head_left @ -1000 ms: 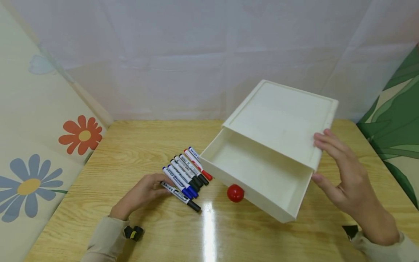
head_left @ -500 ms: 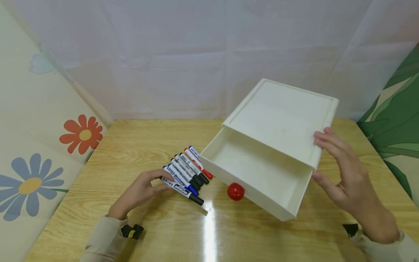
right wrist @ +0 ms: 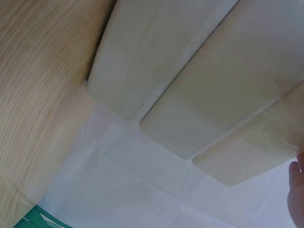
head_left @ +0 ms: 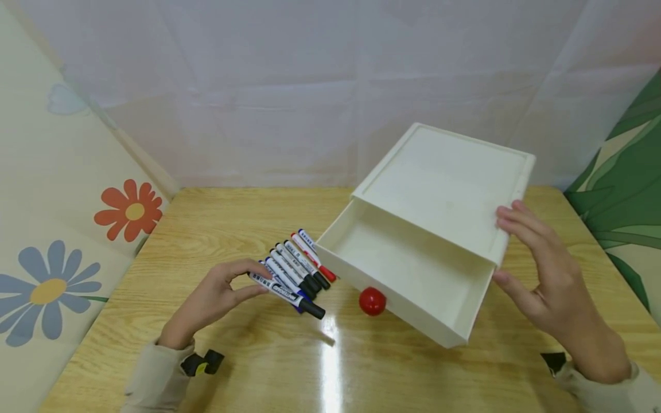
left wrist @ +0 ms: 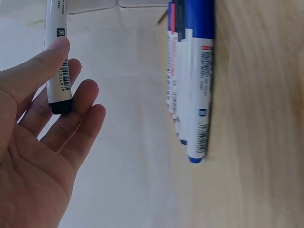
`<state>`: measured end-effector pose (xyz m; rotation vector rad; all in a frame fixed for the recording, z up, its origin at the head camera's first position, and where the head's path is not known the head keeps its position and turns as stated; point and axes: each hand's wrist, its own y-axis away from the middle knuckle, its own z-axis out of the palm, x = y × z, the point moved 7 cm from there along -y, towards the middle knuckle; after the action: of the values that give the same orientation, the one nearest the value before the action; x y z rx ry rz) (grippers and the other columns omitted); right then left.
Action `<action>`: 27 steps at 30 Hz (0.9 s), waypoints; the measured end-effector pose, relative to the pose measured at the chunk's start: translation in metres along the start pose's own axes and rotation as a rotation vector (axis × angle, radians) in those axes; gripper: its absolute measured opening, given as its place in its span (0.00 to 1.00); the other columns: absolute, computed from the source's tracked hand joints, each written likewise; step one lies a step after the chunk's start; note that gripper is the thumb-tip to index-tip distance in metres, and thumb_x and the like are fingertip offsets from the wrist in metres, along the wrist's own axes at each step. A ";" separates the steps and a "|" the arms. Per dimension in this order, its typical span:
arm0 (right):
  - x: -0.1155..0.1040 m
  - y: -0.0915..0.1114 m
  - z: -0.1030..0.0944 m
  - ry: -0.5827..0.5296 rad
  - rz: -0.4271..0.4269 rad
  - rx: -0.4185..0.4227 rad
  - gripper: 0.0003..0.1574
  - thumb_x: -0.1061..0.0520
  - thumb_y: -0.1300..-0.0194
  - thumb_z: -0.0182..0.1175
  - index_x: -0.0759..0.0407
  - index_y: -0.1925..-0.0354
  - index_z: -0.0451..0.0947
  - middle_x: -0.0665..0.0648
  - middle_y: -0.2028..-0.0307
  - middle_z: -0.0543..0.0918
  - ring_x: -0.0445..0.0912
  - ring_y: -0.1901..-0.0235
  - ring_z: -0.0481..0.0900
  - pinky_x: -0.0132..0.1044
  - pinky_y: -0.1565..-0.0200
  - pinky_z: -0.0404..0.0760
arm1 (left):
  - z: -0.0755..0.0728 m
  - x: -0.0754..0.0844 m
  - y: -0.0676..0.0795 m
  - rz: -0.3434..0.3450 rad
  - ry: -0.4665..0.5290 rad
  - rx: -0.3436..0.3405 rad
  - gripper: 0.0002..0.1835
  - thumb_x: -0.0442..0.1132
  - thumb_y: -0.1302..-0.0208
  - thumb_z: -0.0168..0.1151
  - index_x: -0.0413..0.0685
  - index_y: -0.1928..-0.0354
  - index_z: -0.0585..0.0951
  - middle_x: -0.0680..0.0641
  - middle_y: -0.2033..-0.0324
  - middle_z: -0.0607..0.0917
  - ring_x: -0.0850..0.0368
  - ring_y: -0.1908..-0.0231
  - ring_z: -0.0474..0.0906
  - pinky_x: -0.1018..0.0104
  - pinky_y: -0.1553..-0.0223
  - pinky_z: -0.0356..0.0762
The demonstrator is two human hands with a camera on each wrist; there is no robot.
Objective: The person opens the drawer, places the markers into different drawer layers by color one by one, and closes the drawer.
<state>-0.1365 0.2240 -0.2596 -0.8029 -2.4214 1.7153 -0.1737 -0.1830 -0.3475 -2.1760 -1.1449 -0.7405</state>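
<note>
My left hand (head_left: 214, 292) pinches a white whiteboard marker (head_left: 279, 292) with a black cap between thumb and fingers. The marker is raised over the wood table, its cap pointing right and toward me. In the left wrist view, thumb and fingertips hold the white barrel (left wrist: 58, 71) near its black end. Beside it lies a slanted row of white markers (head_left: 294, 267) with blue, black and red caps. My right hand (head_left: 552, 281) touches the right side of a cream drawer unit (head_left: 449, 189), fingertips at its top edge. The pulled-out drawer (head_left: 403, 246) is empty and has a red round knob (head_left: 372, 301).
The right wrist view shows the unit's side as stacked cream panels (right wrist: 223, 80). The row of markers ends close to the drawer's left corner. A pale cloth (head_left: 268, 97) hangs behind the wood table (head_left: 222, 223), with floral panels at both sides.
My left hand has lifted the black-capped marker off the table beside the row, and its shadow now lies apart from it. The right hand and drawer unit stay in place.
</note>
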 end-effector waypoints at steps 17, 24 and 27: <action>0.004 0.002 -0.002 -0.006 -0.002 0.007 0.41 0.42 0.39 0.57 0.82 0.53 0.69 0.73 0.48 0.73 0.62 0.40 0.66 0.44 0.33 0.62 | -0.016 0.045 -0.008 0.156 0.107 0.026 0.17 0.28 0.50 0.66 0.53 0.58 0.80 0.50 0.60 0.84 0.63 0.56 0.78 0.73 0.51 0.76; 0.003 0.001 -0.001 -0.003 0.003 0.005 0.41 0.41 0.39 0.56 0.82 0.52 0.69 0.73 0.47 0.73 0.62 0.40 0.66 0.44 0.33 0.62 | -0.023 0.067 -0.012 0.270 0.114 0.053 0.20 0.24 0.53 0.66 0.50 0.58 0.80 0.47 0.61 0.84 0.62 0.57 0.79 0.73 0.53 0.77; 0.004 0.002 -0.002 -0.003 0.001 0.007 0.41 0.42 0.39 0.57 0.82 0.52 0.69 0.73 0.47 0.73 0.62 0.40 0.66 0.44 0.33 0.62 | -0.025 0.077 -0.014 0.339 0.135 0.068 0.21 0.21 0.54 0.65 0.47 0.57 0.80 0.45 0.61 0.84 0.61 0.57 0.79 0.73 0.53 0.78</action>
<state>-0.1388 0.2277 -0.2617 -0.8018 -2.4161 1.7256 -0.1541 -0.1522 -0.2735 -2.1512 -0.6983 -0.6739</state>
